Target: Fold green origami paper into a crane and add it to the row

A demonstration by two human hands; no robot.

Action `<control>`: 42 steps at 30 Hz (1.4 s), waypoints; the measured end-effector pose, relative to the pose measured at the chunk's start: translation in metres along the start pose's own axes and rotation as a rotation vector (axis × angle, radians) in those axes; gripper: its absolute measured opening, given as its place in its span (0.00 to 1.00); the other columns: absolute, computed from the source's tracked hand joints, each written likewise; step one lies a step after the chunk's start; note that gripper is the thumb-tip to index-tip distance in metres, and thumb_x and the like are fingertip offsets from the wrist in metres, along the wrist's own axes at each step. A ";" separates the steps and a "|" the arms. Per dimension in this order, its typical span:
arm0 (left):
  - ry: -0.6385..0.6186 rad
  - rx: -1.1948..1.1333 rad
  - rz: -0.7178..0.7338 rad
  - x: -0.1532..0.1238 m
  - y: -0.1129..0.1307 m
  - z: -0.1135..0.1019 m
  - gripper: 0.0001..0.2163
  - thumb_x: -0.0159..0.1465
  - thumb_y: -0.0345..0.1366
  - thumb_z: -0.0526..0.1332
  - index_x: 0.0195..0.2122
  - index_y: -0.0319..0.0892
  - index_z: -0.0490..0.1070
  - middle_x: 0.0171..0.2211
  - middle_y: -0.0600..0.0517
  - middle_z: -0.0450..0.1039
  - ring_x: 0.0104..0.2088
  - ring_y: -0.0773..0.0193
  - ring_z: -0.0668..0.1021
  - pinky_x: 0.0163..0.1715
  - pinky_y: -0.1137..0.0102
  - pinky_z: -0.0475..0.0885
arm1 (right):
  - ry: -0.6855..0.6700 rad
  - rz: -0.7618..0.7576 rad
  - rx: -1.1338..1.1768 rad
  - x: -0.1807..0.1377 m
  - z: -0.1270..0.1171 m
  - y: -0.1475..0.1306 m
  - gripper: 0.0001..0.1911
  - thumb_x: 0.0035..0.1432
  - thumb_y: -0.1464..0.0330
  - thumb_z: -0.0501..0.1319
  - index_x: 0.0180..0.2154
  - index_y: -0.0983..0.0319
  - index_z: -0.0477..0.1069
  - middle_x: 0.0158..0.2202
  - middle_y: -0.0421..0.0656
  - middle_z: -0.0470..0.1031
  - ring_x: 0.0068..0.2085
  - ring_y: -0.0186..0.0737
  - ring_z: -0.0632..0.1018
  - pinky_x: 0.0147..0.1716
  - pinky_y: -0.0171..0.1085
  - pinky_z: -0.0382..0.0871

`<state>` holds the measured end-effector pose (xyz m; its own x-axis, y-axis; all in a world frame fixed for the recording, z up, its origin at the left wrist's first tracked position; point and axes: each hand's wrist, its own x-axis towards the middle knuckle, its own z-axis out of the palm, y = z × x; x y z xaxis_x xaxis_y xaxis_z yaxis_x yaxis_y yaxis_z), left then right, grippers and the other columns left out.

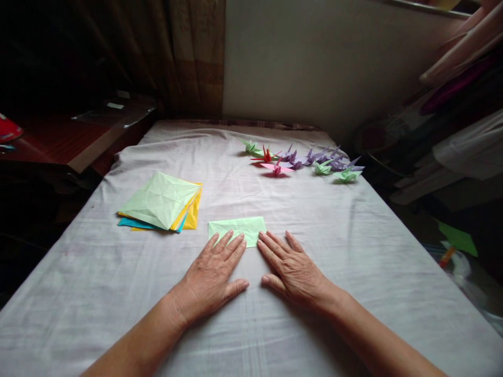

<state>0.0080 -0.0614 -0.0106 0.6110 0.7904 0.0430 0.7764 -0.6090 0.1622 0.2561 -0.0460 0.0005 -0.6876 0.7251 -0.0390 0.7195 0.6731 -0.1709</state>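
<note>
A light green sheet of origami paper point(236, 226), folded into a rectangle, lies flat on the cloth-covered surface in front of me. My left hand point(214, 269) rests palm down with its fingertips on the paper's near edge and its thumb stretched to the side. At the paper's near right corner lie the fingertips of my right hand point(288, 267), also flat and palm down. Faint creases run across the paper. Under my left fingers a part of it is hidden.
To the left sits a stack of creased origami papers point(161, 199), pale green on top, with yellow and blue below. Several folded paper cranes point(291, 157) in green, red, pink and purple stand at the back right. A wooden table point(90, 149) adjoins at left; clothes point(471, 152) hang at right.
</note>
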 end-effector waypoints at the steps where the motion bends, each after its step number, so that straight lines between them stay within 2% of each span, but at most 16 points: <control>1: -0.011 0.001 0.000 -0.001 -0.001 0.000 0.34 0.67 0.54 0.54 0.69 0.43 0.52 0.69 0.48 0.53 0.69 0.52 0.57 0.68 0.57 0.47 | 0.001 0.011 -0.009 -0.002 0.000 0.003 0.35 0.65 0.58 0.57 0.68 0.65 0.52 0.69 0.53 0.53 0.69 0.56 0.57 0.65 0.63 0.50; 7: -0.069 -0.005 -0.056 -0.018 -0.019 -0.006 0.37 0.65 0.56 0.56 0.70 0.43 0.50 0.70 0.45 0.50 0.69 0.50 0.57 0.67 0.54 0.45 | 0.016 0.055 -0.020 -0.008 -0.003 0.005 0.34 0.65 0.58 0.57 0.67 0.64 0.55 0.69 0.52 0.53 0.69 0.56 0.57 0.64 0.63 0.49; 9: -0.072 0.000 -0.073 -0.023 -0.025 -0.009 0.37 0.64 0.57 0.56 0.69 0.43 0.51 0.70 0.44 0.51 0.68 0.48 0.57 0.67 0.51 0.44 | 0.033 0.073 0.000 -0.005 -0.009 0.003 0.31 0.66 0.58 0.57 0.65 0.63 0.58 0.68 0.51 0.56 0.68 0.56 0.59 0.64 0.63 0.50; 11: -0.057 0.004 -0.069 -0.026 -0.029 -0.011 0.37 0.64 0.56 0.57 0.69 0.44 0.52 0.69 0.43 0.52 0.68 0.47 0.59 0.66 0.49 0.45 | 0.066 0.092 0.032 0.002 -0.018 0.002 0.24 0.67 0.60 0.56 0.61 0.60 0.65 0.65 0.50 0.64 0.65 0.54 0.65 0.63 0.62 0.52; 13: -0.002 0.009 -0.064 -0.025 -0.031 -0.012 0.34 0.64 0.54 0.58 0.68 0.44 0.55 0.68 0.43 0.57 0.67 0.47 0.61 0.66 0.48 0.45 | 0.103 0.107 0.064 0.015 -0.026 0.005 0.14 0.67 0.63 0.56 0.50 0.57 0.74 0.58 0.46 0.74 0.59 0.51 0.72 0.62 0.60 0.53; 15: 0.101 0.010 -0.077 -0.020 -0.030 -0.011 0.27 0.66 0.50 0.58 0.64 0.46 0.63 0.64 0.44 0.65 0.64 0.48 0.66 0.65 0.47 0.46 | 0.153 0.127 0.101 0.033 -0.030 0.009 0.12 0.68 0.65 0.55 0.39 0.57 0.78 0.48 0.43 0.80 0.49 0.45 0.79 0.62 0.57 0.54; 17: 0.215 0.004 -0.095 -0.013 -0.029 -0.010 0.18 0.69 0.45 0.57 0.56 0.46 0.70 0.58 0.46 0.72 0.59 0.50 0.71 0.64 0.47 0.50 | 0.251 0.203 0.127 0.052 -0.027 0.015 0.09 0.63 0.67 0.60 0.43 0.59 0.77 0.50 0.46 0.79 0.51 0.47 0.78 0.58 0.52 0.63; 19: 0.303 -0.006 -0.093 -0.005 -0.027 -0.009 0.13 0.69 0.40 0.56 0.51 0.45 0.74 0.54 0.47 0.75 0.56 0.52 0.74 0.62 0.49 0.55 | 0.308 0.243 0.136 0.067 -0.018 0.020 0.17 0.58 0.67 0.65 0.50 0.61 0.74 0.56 0.51 0.74 0.57 0.53 0.73 0.55 0.51 0.66; 23: 0.402 -0.021 -0.051 0.005 -0.023 -0.007 0.10 0.69 0.35 0.56 0.47 0.46 0.75 0.49 0.49 0.77 0.52 0.54 0.76 0.60 0.51 0.60 | 0.377 0.242 0.169 0.075 0.001 0.025 0.13 0.54 0.66 0.67 0.42 0.61 0.74 0.57 0.52 0.72 0.62 0.59 0.67 0.57 0.55 0.63; 26: 0.436 -0.027 -0.028 0.008 -0.024 -0.005 0.10 0.70 0.33 0.56 0.46 0.47 0.76 0.48 0.51 0.78 0.50 0.56 0.77 0.60 0.52 0.61 | 0.444 0.223 0.241 0.071 0.006 0.027 0.08 0.53 0.68 0.67 0.36 0.60 0.72 0.56 0.51 0.74 0.60 0.56 0.69 0.57 0.53 0.63; 28: 0.453 -0.021 -0.037 0.008 -0.026 -0.002 0.10 0.70 0.31 0.56 0.46 0.48 0.76 0.48 0.52 0.79 0.51 0.56 0.77 0.59 0.53 0.62 | 0.472 0.219 0.304 0.068 0.004 0.028 0.05 0.53 0.69 0.65 0.32 0.59 0.70 0.51 0.48 0.77 0.55 0.51 0.74 0.54 0.50 0.65; 30: 0.457 -0.017 -0.056 0.007 -0.028 0.000 0.11 0.69 0.30 0.56 0.47 0.48 0.76 0.49 0.52 0.78 0.52 0.55 0.76 0.58 0.52 0.63 | 0.456 0.259 0.375 0.066 0.000 0.027 0.03 0.54 0.70 0.63 0.30 0.58 0.69 0.41 0.45 0.80 0.45 0.45 0.78 0.46 0.44 0.68; 33: 0.436 -0.009 -0.080 0.006 -0.030 0.001 0.12 0.68 0.28 0.57 0.47 0.48 0.76 0.50 0.51 0.78 0.53 0.53 0.75 0.58 0.50 0.62 | 0.358 0.356 0.498 0.063 -0.007 0.025 0.01 0.56 0.68 0.60 0.31 0.58 0.69 0.28 0.39 0.76 0.30 0.37 0.75 0.32 0.36 0.66; 38: 0.408 0.001 -0.082 0.006 -0.030 0.000 0.12 0.67 0.28 0.58 0.48 0.46 0.76 0.51 0.49 0.77 0.53 0.52 0.75 0.58 0.49 0.63 | 0.162 0.361 0.690 0.056 -0.019 0.022 0.12 0.56 0.63 0.61 0.43 0.58 0.69 0.26 0.35 0.74 0.26 0.34 0.72 0.28 0.33 0.63; 42: 0.418 -0.001 -0.084 0.007 -0.030 -0.001 0.12 0.68 0.29 0.57 0.48 0.45 0.76 0.51 0.48 0.77 0.53 0.53 0.75 0.58 0.50 0.64 | 0.009 0.301 0.811 0.053 -0.026 0.021 0.19 0.53 0.69 0.61 0.49 0.59 0.70 0.25 0.34 0.71 0.25 0.32 0.70 0.27 0.32 0.62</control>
<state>-0.0118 -0.0375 -0.0140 0.4301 0.7960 0.4259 0.8207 -0.5413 0.1830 0.2375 0.0100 0.0208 -0.4757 0.8593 -0.1878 0.5765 0.1433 -0.8044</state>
